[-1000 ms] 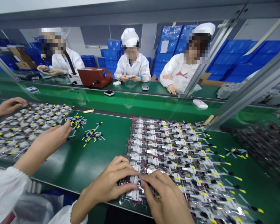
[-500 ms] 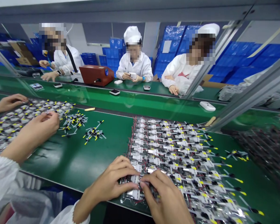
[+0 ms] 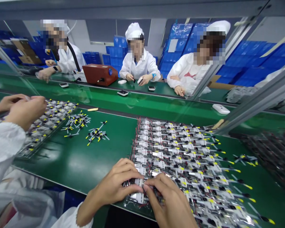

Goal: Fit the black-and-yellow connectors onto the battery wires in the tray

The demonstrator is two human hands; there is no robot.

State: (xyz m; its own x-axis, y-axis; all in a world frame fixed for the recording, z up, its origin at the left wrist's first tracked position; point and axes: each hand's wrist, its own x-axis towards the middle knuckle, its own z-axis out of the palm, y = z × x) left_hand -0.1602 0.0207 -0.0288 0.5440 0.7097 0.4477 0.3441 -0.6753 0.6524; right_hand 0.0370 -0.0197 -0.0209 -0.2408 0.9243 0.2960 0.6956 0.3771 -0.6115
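Observation:
My left hand point(image 3: 117, 180) is at the front left corner of a clear plastic tray point(image 3: 130, 205). Its thumb and fingers close around a small white part point(image 3: 139, 182) lying in that corner. My right hand point(image 3: 168, 198) meets it there, thumb and forefinger pinched together against the same part's right end; whatever lies between those tips is hidden. Rows of similar white parts point(image 3: 158, 164) with black pieces, red wires and yellow-tipped strips fill the tray. The yellow-tipped strips point(image 3: 245, 185) stick out past the tray's right side.
Loose yellow-tipped pieces lie in piles point(image 3: 97, 134) on the green bench point(image 3: 85, 171), with another small pile point(image 3: 245, 159) to the right. At left, a co-worker's hands point(image 3: 26, 106) are over a second tray point(image 3: 59, 117). Beyond the conveyor point(image 3: 92, 98) sit several people. A metal post point(image 3: 242, 109) stands right.
My hands keep their pinch at the tray corner, nearly unmoved. The co-worker's nearer hand at left has moved left to meet the other hand. The view has shifted slightly.

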